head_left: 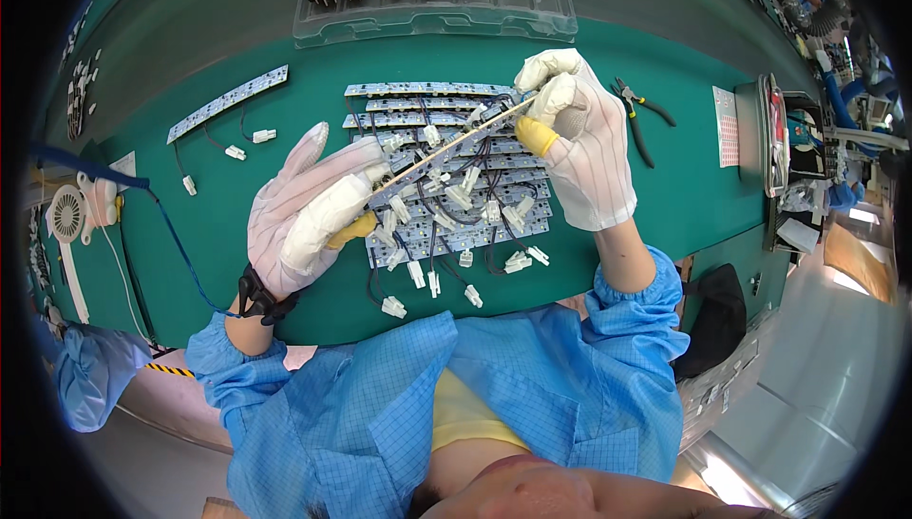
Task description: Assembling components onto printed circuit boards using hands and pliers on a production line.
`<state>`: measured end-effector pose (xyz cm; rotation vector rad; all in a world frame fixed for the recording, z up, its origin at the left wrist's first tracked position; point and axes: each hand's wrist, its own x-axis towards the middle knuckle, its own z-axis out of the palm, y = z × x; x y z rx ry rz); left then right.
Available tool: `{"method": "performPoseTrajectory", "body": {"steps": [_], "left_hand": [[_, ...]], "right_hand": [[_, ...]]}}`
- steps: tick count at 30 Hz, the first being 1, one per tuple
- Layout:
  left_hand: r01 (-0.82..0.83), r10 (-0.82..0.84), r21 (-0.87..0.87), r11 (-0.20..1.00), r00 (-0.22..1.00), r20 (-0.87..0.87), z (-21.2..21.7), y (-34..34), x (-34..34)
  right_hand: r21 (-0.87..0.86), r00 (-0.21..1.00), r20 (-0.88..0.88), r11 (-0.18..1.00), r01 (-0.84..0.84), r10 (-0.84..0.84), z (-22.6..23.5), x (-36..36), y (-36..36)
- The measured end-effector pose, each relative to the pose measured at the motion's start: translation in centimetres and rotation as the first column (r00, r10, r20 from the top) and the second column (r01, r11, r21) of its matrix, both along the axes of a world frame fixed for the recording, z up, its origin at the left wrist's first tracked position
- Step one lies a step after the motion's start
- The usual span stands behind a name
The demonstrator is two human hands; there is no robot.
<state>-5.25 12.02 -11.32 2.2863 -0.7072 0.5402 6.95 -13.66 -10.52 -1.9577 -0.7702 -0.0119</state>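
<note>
Both my hands wear white striped gloves with yellow thumb tips. Between them I hold one long narrow circuit board (pixel 456 144), tilted edge-on so that its thin tan edge shows. My left hand (pixel 318 198) pinches its lower left end, thumb beneath and the other fingers stretched out. My right hand (pixel 581 134) grips the upper right end between thumb and curled fingers. Below the held board lies a stack of similar LED strip boards (pixel 518 225), with dark wires and white plug connectors (pixel 416 274) spread over them. Some of the stack is hidden by my hands and the held board.
A single strip board (pixel 228 104) with wired connectors lies at left on the green mat. Cutting pliers (pixel 638 115) rest at right. At the back stands a clear plastic tray (pixel 437 23) holding boards. A blue cord (pixel 176 234) runs to my left wrist; a white fan (pixel 68 213) sits far left.
</note>
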Motion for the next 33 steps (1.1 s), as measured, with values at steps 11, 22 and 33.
{"method": "performPoseTrajectory", "body": {"steps": [11,22,33], "left_hand": [[-0.211,0.07,-0.693,0.69,0.971,-0.227,-1.8,1.0,-0.1],[-0.259,-0.018,-0.635,0.728,0.918,-0.396,-1.4,2.1,0.1],[-0.363,0.012,-0.739,0.568,0.901,-0.434,-2.0,2.4,0.3]], "right_hand": [[0.353,0.91,-0.411,0.93,0.103,0.055,2.6,-0.9,0.9],[0.39,0.873,-0.465,0.919,0.054,0.146,1.2,-0.2,-2.0],[0.311,0.867,-0.488,0.948,0.067,0.099,2.5,-1.2,-1.6]]}}
